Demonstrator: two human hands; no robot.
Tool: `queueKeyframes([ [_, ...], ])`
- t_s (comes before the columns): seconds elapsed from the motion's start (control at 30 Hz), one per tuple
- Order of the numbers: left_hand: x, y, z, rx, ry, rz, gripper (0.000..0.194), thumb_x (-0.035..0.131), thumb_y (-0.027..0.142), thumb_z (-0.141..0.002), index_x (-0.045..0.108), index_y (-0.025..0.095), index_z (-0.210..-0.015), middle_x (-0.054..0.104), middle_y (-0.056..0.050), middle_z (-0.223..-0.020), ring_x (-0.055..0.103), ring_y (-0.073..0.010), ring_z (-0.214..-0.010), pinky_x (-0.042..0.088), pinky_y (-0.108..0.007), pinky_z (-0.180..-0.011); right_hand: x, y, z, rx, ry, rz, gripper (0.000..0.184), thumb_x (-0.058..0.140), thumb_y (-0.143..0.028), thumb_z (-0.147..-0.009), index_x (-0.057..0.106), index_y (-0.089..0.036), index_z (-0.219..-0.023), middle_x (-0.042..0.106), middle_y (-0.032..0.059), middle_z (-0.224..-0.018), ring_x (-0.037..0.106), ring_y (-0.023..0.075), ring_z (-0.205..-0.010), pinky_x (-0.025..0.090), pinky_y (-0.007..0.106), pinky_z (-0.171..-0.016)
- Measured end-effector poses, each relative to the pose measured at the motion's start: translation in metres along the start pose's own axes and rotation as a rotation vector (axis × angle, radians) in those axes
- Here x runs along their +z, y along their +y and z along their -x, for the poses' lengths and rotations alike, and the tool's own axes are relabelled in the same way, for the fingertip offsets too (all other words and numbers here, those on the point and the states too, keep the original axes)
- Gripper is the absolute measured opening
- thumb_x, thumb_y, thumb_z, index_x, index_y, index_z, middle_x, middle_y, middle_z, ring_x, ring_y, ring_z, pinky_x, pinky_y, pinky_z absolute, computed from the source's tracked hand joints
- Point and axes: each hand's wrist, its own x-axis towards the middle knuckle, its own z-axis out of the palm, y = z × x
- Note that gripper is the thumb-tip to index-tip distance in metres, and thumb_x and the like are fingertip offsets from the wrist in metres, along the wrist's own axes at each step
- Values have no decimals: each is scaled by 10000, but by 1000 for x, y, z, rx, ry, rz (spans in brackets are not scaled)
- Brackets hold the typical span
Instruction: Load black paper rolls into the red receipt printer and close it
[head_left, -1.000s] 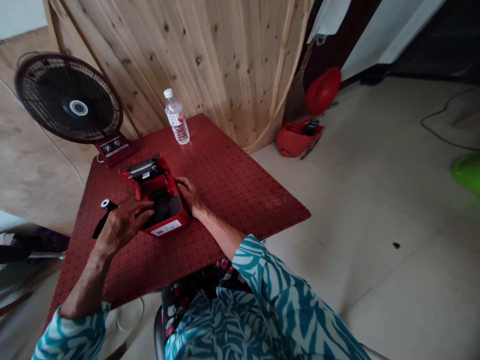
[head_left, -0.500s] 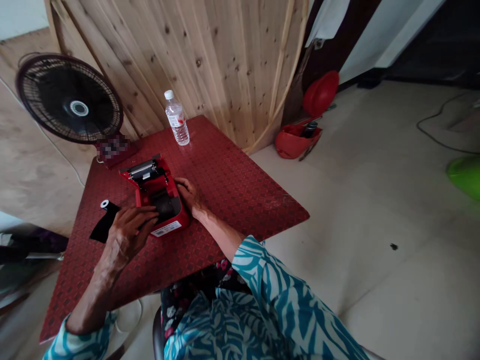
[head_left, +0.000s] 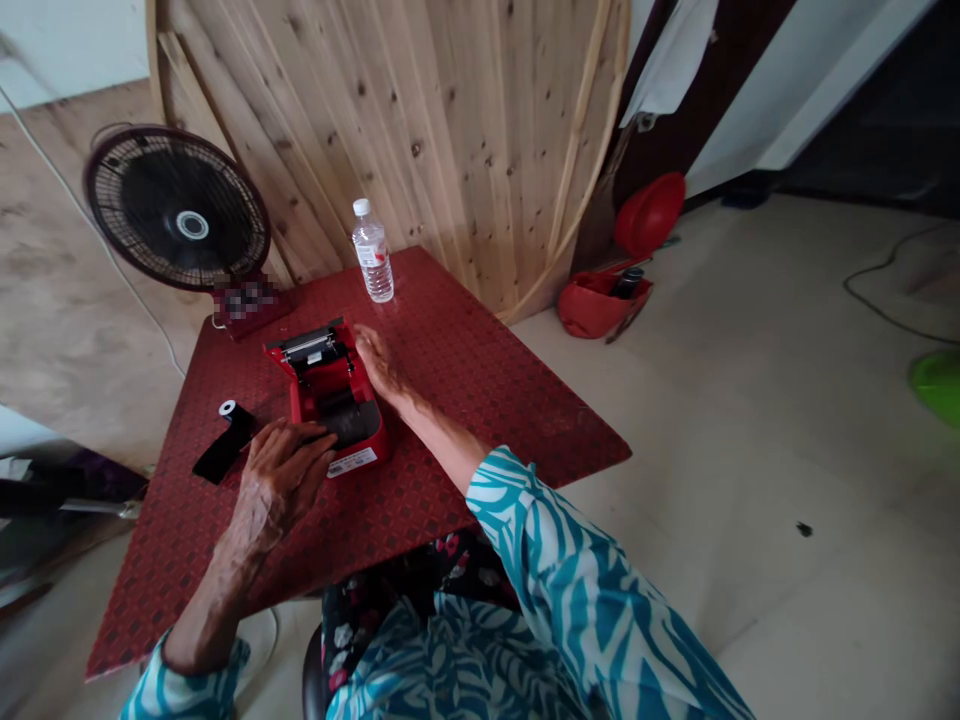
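Note:
A small red printer (head_left: 336, 400) lies on the red patterned table (head_left: 480, 400) with its lid open and its black inner bay showing. My left hand (head_left: 283, 478) rests at the printer's near left corner, fingers stretched toward the bay, holding nothing that I can see. My right hand (head_left: 377, 362) lies against the printer's right side near the lid hinge, fingers curved on the casing. A black strip with a white roll core (head_left: 225, 444) lies on the table left of the printer.
A clear water bottle (head_left: 373, 251) stands at the table's far edge. A dark table fan (head_left: 180, 212) sits at the far left corner. Wooden boards (head_left: 420, 120) lean behind the table. Red plastic containers (head_left: 611, 275) lie on the floor to the right.
My left hand has drawn back out of the printer's bay to its near left corner. My right hand has slid forward along the printer's right side toward the hinge. The camera shifted slightly.

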Motion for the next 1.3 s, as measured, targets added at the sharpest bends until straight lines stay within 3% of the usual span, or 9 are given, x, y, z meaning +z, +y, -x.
queueKeyframes([
  [0.1, 0, 1, 1, 20, 9, -11, 196, 600, 163, -905, 686, 214, -1073, 731, -82, -1045, 674, -215, -983, 435, -442, -997, 4, -16, -16, -62, -88, 63, 233, 497, -421, -926, 653, -252, -887, 669, 14, -1016, 550, 214, -1145, 381, 413, -1096],
  [0.23, 1, 3, 3, 21, 34, -5, 157, 605, 163, -900, 688, 193, -1029, 746, -84, -1031, 684, -214, -985, 420, -439, -1013, -3, -17, 0, -119, -65, 94, 382, 471, -482, -916, 651, -228, -693, 642, 31, -914, 561, 214, -1084, 395, 400, -1065],
  [0.33, 2, 4, 6, 3, 48, 18, 147, 625, 192, -889, 689, 198, -1021, 751, -78, -1025, 684, -220, -1003, 417, -430, -1020, -11, -9, 26, -181, -32, 71, 326, 558, -500, -845, 689, -235, -707, 643, 29, -1042, 556, 206, -1143, 384, 374, -1072],
  [0.47, -1, 2, 9, -51, 47, 72, 201, 570, 305, -933, 672, 195, -1065, 719, -104, -1080, 648, -242, -1059, 428, -428, -996, -14, -1, 49, -133, -4, -6, 207, 612, -443, -799, 715, -267, -831, 628, 19, -1149, 569, 194, -1144, 417, 367, -1031],
  [0.63, -3, -14, 11, -235, 71, -4, 451, 389, 442, -990, 590, 149, -1267, 631, -177, -1249, 576, -298, -1161, 425, -441, -962, -11, 1, 49, -87, 1, -76, 172, 618, -384, -786, 709, -280, -888, 642, 11, -1148, 574, 197, -1138, 431, 376, -1019],
  [0.73, 2, -21, 14, -212, 33, -55, 467, 376, 470, -987, 610, 158, -1244, 646, -174, -1245, 582, -310, -1151, 410, -449, -963, -11, 2, 47, -83, -7, -94, 178, 616, -368, -785, 700, -278, -914, 653, 11, -1129, 580, 200, -1127, 432, 386, -1028],
  [1.07, 12, -21, 22, -197, 80, -41, 430, 454, 446, -963, 629, 174, -1246, 666, -160, -1244, 593, -318, -1155, 404, -449, -971, -13, 6, 53, -9, -58, -107, 300, 595, -377, -828, 647, -304, -1114, 658, 11, -1184, 591, 216, -1119, 457, 430, -1017],
  [1.17, 10, -18, 20, -324, 75, 131, 437, 431, 472, -963, 663, 196, -1212, 647, -136, -1275, 583, -302, -1176, 409, -440, -997, -12, 3, 52, 3, -45, -113, 313, 591, -371, -826, 642, -296, -1127, 659, 17, -1187, 607, 213, -1089, 459, 429, -1010],
  [1.3, 8, -13, 16, -713, 170, 545, 399, 471, 471, -948, 684, 227, -1181, 637, -76, -1299, 562, -265, -1226, 404, -395, -1057, -11, 6, 53, -3, -41, -133, 329, 597, -386, -822, 638, -293, -1135, 675, 9, -1167, 607, 202, -1093, 453, 396, -1009],
])
